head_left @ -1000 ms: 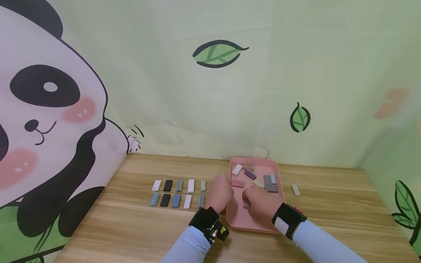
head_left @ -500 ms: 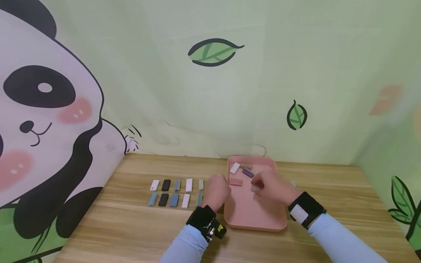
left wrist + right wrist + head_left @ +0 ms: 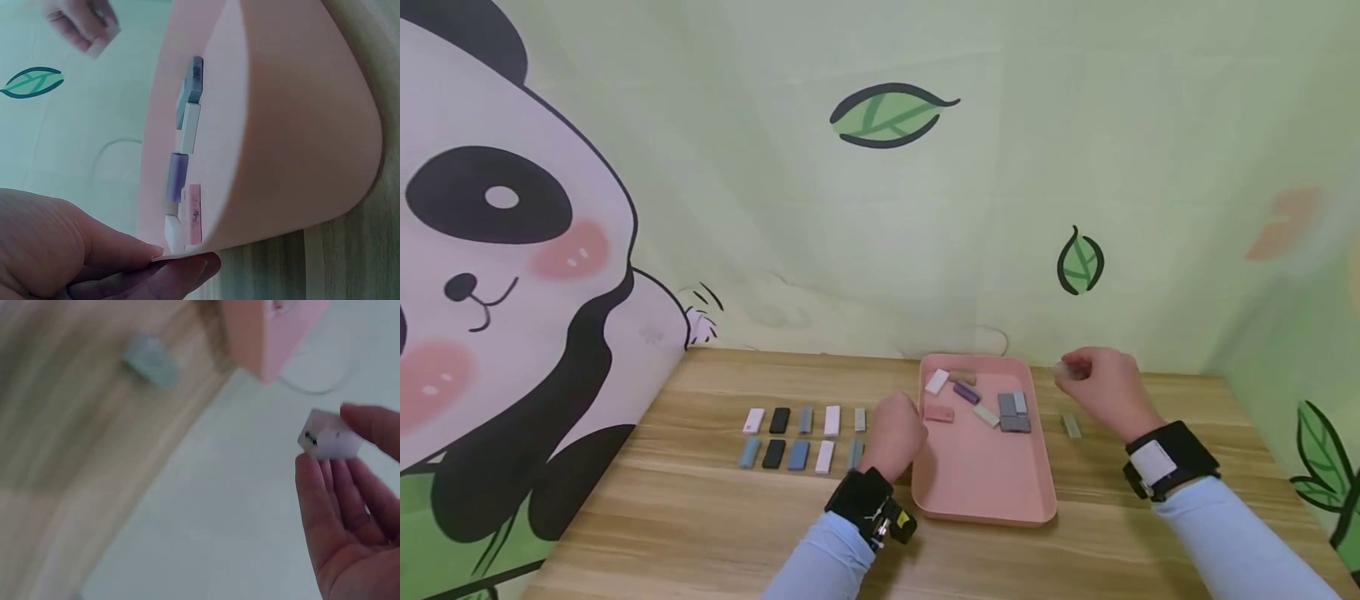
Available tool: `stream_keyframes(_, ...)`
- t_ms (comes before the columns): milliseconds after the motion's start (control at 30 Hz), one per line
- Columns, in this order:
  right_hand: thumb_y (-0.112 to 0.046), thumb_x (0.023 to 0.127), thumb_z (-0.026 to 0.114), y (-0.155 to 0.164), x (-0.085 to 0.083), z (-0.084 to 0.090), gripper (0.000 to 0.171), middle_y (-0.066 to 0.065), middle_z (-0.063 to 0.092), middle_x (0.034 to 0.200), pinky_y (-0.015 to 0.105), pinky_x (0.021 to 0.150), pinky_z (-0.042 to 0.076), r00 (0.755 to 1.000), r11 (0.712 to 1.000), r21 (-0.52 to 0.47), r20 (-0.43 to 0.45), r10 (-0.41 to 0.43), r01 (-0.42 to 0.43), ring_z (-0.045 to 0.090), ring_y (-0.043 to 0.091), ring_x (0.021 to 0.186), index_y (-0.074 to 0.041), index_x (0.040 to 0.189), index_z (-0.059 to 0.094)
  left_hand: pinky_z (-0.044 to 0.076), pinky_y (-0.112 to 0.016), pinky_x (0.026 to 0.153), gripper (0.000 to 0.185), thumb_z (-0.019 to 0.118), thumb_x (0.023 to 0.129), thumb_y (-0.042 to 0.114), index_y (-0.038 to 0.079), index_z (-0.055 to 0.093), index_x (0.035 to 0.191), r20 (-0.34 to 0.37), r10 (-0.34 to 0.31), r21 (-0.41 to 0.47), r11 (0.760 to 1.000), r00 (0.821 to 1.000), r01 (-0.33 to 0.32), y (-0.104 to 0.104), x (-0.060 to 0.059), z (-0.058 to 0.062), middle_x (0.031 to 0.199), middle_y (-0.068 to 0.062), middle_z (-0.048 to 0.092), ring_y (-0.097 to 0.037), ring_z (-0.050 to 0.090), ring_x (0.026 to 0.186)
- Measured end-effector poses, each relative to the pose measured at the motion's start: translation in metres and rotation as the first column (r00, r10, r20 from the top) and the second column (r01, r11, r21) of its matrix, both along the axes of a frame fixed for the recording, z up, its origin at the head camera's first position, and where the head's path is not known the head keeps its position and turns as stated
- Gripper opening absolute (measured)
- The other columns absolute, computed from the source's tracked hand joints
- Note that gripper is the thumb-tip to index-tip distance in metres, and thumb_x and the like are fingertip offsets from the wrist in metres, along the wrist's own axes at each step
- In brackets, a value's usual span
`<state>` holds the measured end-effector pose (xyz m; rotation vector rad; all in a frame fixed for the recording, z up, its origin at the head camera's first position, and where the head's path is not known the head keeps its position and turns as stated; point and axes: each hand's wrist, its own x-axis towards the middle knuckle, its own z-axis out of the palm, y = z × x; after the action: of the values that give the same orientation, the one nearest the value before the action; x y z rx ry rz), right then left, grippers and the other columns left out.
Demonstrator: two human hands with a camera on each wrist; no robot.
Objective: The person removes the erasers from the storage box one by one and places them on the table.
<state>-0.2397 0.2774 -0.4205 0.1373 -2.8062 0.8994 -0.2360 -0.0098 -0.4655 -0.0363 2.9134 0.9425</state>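
Head view: our right hand (image 3: 1101, 387) sits right of centre, raised beyond the far right corner of the pink tray (image 3: 977, 492), fingers pinching a small pale block (image 3: 1063, 369). The right wrist view confirms it: the block (image 3: 328, 439) sits between thumb and fingertips (image 3: 319, 487), clear of the wooden table (image 3: 700, 517).

Our left hand (image 3: 893, 435) is at lower centre, curled, resting at the tray's left edge. In the left wrist view its fingertips (image 3: 181, 272) touch the tray rim (image 3: 350, 187); they look like they nip the edge, but we can't tell for sure.

On the table just right of the tray, below the right hand, lies a single grey-green block (image 3: 1071, 426).

In the tray's far half: a white block (image 3: 937, 382), a brown one (image 3: 962, 377), a purple one (image 3: 967, 392), a pink one (image 3: 938, 412), a pale green one (image 3: 987, 414) and a cluster of grey ones (image 3: 1013, 413). The near half of the tray is bare.

Left of the tray, left of centre in the frame: two rows of blocks (image 3: 803, 437) on the table, in white, black, blue-grey and pale pink, laid side by side. The left hand covers the rows' right end.

Backdrop: a panda print (image 3: 505, 275) at left, leaf prints (image 3: 887, 117) on the wall.
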Motion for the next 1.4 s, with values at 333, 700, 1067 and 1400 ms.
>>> stream_keyframes(333,-0.022,0.080,0.067,0.032,0.006,-0.031,0.031,0.023,0.069,0.087,0.046,0.068,0.051,0.987,0.986,0.043,0.008,-0.161,0.160,0.065,0.035,0.080,0.007,0.090,0.070,0.039,-0.025,0.042,0.018,0.060,0.080,0.001,0.008,0.059,0.064,0.037,0.006,0.036,0.999,0.999,-0.008,0.000,0.002,0.002,0.059,-0.004,0.056,-0.016,0.053,0.049)
stream_keyframes(700,-0.022,0.075,0.065,0.044,0.007,-0.055,0.029,0.024,0.068,0.086,0.038,0.059,0.046,0.972,0.977,0.126,0.144,-0.187,0.169,0.061,0.032,0.074,0.005,0.082,0.070,0.039,-0.025,0.044,0.014,0.062,0.080,0.003,0.007,0.061,0.067,0.030,-0.001,-0.032,0.999,1.000,0.002,0.002,0.001,0.006,0.062,-0.003,0.056,-0.017,0.052,0.051)
stream_keyframes(1067,-0.023,0.073,0.066,0.040,0.006,-0.057,0.027,0.018,0.067,0.081,0.030,0.053,0.040,0.959,0.975,0.153,0.210,-0.191,0.161,0.057,0.025,0.069,0.003,0.079,0.071,0.039,-0.025,0.045,0.011,0.064,0.079,0.005,0.006,0.062,0.068,-0.010,-0.007,-0.073,0.997,1.000,0.006,0.002,0.000,0.005,0.064,-0.004,0.058,-0.017,0.053,0.053)
stream_keyframes(1400,-0.023,0.074,0.066,0.037,0.010,-0.057,0.030,0.020,0.067,0.081,0.032,0.054,0.041,0.954,0.973,0.148,0.219,-0.206,0.177,0.056,0.027,0.069,0.005,0.081,0.071,0.041,-0.024,0.045,0.009,0.063,0.082,0.005,0.006,0.062,0.073,0.066,0.024,-0.005,1.000,0.998,-0.023,0.002,0.001,0.005,0.063,-0.004,0.057,-0.017,0.054,0.053)
